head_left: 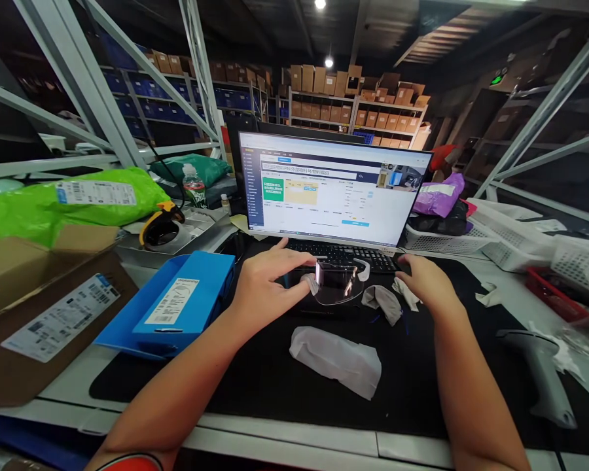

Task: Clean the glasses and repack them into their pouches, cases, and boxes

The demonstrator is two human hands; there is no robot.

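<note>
My left hand (269, 282) pinches the left end of a pair of sunglasses (338, 282) with a tinted, shiny lens and pale wrapping at both ends. Its thumb and forefinger close on the edge, just in front of the keyboard (351, 254). On the right, my right hand (430, 286) hovers or rests with thumb and forefinger apart, next to a crumpled white wrapper (406, 294); I see nothing held in it. A grey-white pouch (383, 303) lies between the hands. Nearer me, a long white soft sleeve (336, 358) lies flat on the black mat (269, 392).
A lit monitor (324, 190) stands behind the keyboard. At left are a blue box (211, 271), an open cardboard box (10, 307), orange-framed sunglasses (160, 229) and a bottle (194, 186). A barcode scanner (544, 379) and white baskets (515, 245) are at right.
</note>
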